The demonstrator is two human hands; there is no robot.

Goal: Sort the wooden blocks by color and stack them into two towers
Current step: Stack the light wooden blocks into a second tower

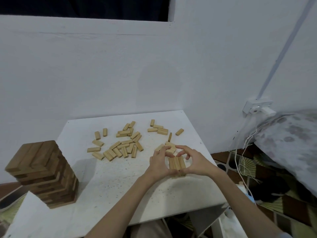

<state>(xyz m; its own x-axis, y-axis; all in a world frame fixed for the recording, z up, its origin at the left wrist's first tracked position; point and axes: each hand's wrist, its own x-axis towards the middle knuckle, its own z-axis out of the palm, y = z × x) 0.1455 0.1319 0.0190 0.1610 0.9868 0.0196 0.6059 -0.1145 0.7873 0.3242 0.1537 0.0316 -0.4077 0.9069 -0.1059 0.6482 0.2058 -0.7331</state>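
A tall tower of dark brown blocks (44,172) stands at the table's front left. Several light wooden blocks (120,146) lie scattered across the middle and back of the white table (106,186). At the right, a low stack of light blocks (176,163) has three blocks side by side on top. My left hand (158,163) and my right hand (193,161) cup this stack from either side, fingers curved around it, thumbs meeting at its near end. A few more light blocks (169,146) lie just behind my fingertips.
A white wall rises right behind the table. A wall socket (257,106) with white cables (243,152) hangs at the right, above a patterned floor mat (267,170). A flowered cushion (291,143) fills the right edge. The table's right edge runs close to my right wrist.
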